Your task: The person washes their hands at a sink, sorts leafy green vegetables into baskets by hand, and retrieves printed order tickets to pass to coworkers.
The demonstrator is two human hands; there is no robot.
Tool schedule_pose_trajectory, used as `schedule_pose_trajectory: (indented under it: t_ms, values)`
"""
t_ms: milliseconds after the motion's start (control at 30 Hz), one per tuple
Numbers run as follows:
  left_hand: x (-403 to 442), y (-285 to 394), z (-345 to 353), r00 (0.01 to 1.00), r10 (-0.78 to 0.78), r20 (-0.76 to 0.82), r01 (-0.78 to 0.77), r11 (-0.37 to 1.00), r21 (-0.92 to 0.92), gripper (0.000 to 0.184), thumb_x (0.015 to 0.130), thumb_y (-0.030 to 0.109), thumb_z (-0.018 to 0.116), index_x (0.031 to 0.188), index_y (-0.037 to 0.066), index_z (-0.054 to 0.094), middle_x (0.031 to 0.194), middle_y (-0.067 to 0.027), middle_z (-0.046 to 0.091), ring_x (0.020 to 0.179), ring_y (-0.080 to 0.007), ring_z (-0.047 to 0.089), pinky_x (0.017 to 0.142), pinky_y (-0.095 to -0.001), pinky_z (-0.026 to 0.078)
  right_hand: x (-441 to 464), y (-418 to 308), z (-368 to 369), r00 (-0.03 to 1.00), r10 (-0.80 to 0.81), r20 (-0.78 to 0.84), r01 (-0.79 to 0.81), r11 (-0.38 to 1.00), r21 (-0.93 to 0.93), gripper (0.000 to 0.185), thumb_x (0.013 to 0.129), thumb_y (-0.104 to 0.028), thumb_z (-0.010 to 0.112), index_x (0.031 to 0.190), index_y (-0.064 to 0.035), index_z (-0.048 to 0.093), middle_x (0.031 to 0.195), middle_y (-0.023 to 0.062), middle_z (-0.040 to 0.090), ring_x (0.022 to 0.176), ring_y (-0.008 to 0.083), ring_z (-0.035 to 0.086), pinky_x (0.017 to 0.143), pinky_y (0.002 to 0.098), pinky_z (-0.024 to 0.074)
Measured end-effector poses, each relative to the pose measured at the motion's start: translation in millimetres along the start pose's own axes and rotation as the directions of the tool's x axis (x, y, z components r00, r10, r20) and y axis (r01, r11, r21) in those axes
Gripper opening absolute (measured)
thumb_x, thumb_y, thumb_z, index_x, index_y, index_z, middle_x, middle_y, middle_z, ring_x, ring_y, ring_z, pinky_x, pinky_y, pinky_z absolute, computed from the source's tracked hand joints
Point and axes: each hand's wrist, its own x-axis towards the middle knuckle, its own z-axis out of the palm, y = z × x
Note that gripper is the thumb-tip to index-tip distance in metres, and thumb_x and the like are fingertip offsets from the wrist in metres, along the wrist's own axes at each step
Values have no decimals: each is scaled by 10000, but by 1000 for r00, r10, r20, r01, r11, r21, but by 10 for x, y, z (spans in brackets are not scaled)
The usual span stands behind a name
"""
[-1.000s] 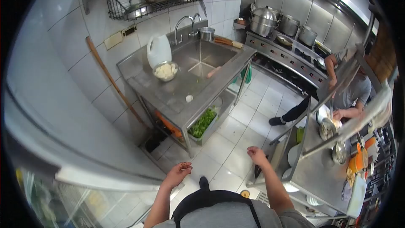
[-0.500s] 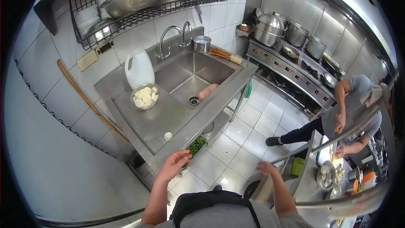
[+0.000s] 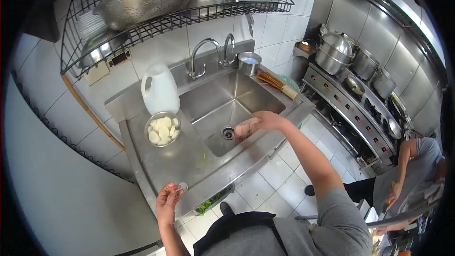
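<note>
My right hand (image 3: 269, 121) reaches over the front edge of the steel sink (image 3: 208, 109), its fingers closed on the end of a pinkish piece of meat (image 3: 246, 130) beside the drain. At the counter's front left, my left hand (image 3: 168, 199) has its fingers drawn together next to a small white round lid (image 3: 183, 187); whether it touches the lid is unclear. A metal bowl of white chunks (image 3: 162, 130) sits on the drainboard, in front of a white plastic jug (image 3: 160, 90).
Behind the sink are a faucet (image 3: 196, 61), a metal pot (image 3: 249, 63) and a bundle of brown sticks (image 3: 277, 83). A wire rack (image 3: 166, 27) with colanders hangs above. At right, a co-worker (image 3: 407, 185) holds a knife near the stove (image 3: 350, 114).
The view has moved closer to the sink. My right hand has gone from above the floor into the sink and onto the meat. My left hand has come to the counter's edge by the lid.
</note>
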Motion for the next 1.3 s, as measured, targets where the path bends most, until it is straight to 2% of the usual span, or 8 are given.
schedule_pose_trajectory:
  t_ms: [133, 333, 567, 700, 733, 1000, 1167, 1300]
  values:
    - [439, 62, 482, 997, -6, 80, 5, 1000, 23, 241, 909, 167, 557, 1126, 61, 556, 1045, -78, 619, 911, -180, 611, 822, -282, 453, 503, 333, -327, 959, 231, 167, -178, 943, -283, 553, 748, -375, 624, 1177, -33, 556, 1177, 193, 566, 1086, 340, 544, 911, 407, 435]
    - [793, 135, 1035, 996, -21, 82, 12, 994, 109, 254, 913, 155, 542, 1141, 42, 539, 1045, -80, 618, 927, -180, 603, 832, -275, 441, 1281, 984, -516, 984, 76, 162, -19, 946, -325, 611, 728, -381, 667, 1211, -30, 541, 1185, 190, 563, 1105, 349, 528, 939, 415, 418]
    - [645, -13, 1408, 902, 34, -430, -18, 999, 40, 258, 904, 135, 538, 1139, 29, 522, 1029, -82, 606, 932, -196, 606, 802, -281, 450, 3010, 1426, -734, 956, 84, 281, 35, 919, -393, 553, 723, -302, 646, 1164, 15, 547, 1194, 209, 549, 1101, 375, 525, 922, 430, 430]
    - [536, -160, 1802, 851, 40, -523, -14, 998, 54, 317, 902, 181, 552, 1174, 25, 506, 1038, -79, 591, 958, -193, 584, 827, -305, 460, 3518, 1464, -782, 924, -172, -342, 43, 934, -353, 443, 799, -144, 521, 1220, -7, 511, 1411, 150, 344, 1292, 280, 362, 979, 483, 370]
    - [503, -211, 1868, 856, 39, -516, -3, 997, 71, 358, 908, 197, 555, 1211, 15, 495, 1097, -95, 584, 1010, -204, 572, 868, -321, 459, 3662, 1445, -828, 925, -178, -335, 21, 906, -422, 466, 824, -139, 497, 1273, -23, 453, 1465, 124, 234, 1320, 257, 313, 1004, 491, 334]
    - [625, -271, 2490, 804, 0, -594, 61, 995, 83, 278, 895, 162, 553, 1134, 25, 522, 1008, -77, 604, 921, -190, 603, 775, -276, 461, 3440, 1235, -742, 983, -12, 184, 113, 826, -552, 313, 811, -194, 508, 1075, -95, 644, 1196, 94, 588, 1091, 272, 565, 960, 460, 362]
    - [1488, -314, 2774, 962, -53, -266, 72, 995, 62, 317, 906, 163, 561, 1154, -31, 525, 1082, -113, 607, 960, -175, 608, 771, -246, 466, 3311, 790, -316, 764, -424, 485, 557, 814, -165, 320, 807, -177, 534, 1105, -129, 639, 1056, 109, 653, 939, 298, 632, 733, 489, 516]
    - [2438, -439, 3128, 991, -136, -13, 137, 985, 104, 386, 915, 250, 552, 1202, -6, 514, 1080, -88, 612, 958, -170, 607, 778, -244, 458, 3378, 708, -279, 754, -253, 607, -93, 873, 479, 236, 808, -117, 581, 1031, -59, 629, 892, 131, 666, 810, 230, 652, 614, 356, 537]
